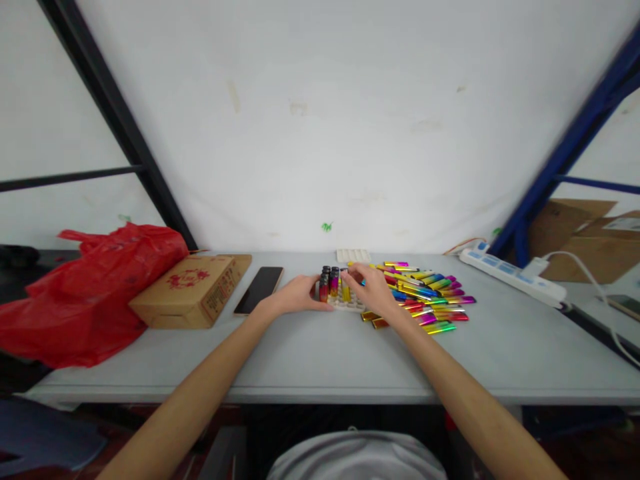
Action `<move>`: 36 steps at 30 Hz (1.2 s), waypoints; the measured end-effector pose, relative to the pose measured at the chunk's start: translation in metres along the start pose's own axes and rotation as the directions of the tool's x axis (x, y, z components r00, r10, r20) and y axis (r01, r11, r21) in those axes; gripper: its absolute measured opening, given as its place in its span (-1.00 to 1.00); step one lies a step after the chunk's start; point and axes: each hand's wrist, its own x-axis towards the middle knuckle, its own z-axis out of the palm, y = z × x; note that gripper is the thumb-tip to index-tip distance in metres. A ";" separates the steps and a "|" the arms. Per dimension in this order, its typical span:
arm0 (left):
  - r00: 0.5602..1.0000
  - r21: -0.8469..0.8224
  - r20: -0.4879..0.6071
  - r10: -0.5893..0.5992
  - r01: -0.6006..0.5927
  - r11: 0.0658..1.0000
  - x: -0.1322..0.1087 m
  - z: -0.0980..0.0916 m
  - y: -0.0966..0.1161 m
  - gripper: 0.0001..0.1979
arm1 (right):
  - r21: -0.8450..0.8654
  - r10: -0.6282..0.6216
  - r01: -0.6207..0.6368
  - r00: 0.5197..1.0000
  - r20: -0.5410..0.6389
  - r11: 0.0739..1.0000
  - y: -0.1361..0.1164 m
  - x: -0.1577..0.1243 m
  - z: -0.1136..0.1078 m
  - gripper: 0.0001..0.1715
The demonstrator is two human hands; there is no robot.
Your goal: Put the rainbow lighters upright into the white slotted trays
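Note:
A small white tray (pixel 353 307) with rows of sockets lies on the table in front of me. Several shiny lighters (pixel 334 283), red to purple with dark tops, stand upright at its left end. My left hand (pixel 296 295) curls round that end, thumb at the front and fingers behind. With the fingertips of my right hand (pixel 373 285) I pinch the top of a yellow lighter (pixel 346 291), upright over the tray; whether its base sits in a socket I cannot tell. Right beside that hand lies a loose pile of multicoloured metallic lighters (pixel 430 288).
Another white tray (pixel 353 255) lies near the wall. To the left are a dark phone (pixel 259 291), a cardboard box (pixel 187 293) and a red plastic bag (pixel 95 293). A white power strip (pixel 513 277) with a plugged-in cable runs along the right.

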 end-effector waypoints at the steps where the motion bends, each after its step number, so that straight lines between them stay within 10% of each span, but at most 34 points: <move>1: 1.000 -0.004 0.003 -0.006 0.006 1.000 0.000 0.000 0.000 -0.31 | 0.031 0.014 -0.015 1.000 0.023 0.999 0.000 -0.001 0.001 -0.59; 22: 1.000 -0.007 -0.010 0.019 -0.019 1.000 0.001 0.002 -0.003 -0.30 | -0.260 -0.079 0.161 0.950 0.301 0.952 0.002 0.001 0.007 -0.68; 30: 1.000 -0.005 -0.008 -0.012 0.012 1.000 0.002 0.003 -0.004 -0.28 | -0.413 0.028 0.059 0.979 0.201 0.909 0.007 0.004 -0.008 -0.42; 36: 1.000 0.016 -0.010 -0.030 0.030 0.999 0.001 0.003 -0.004 -0.29 | -0.517 0.167 -0.159 0.986 -0.031 0.841 0.061 0.007 -0.041 -0.72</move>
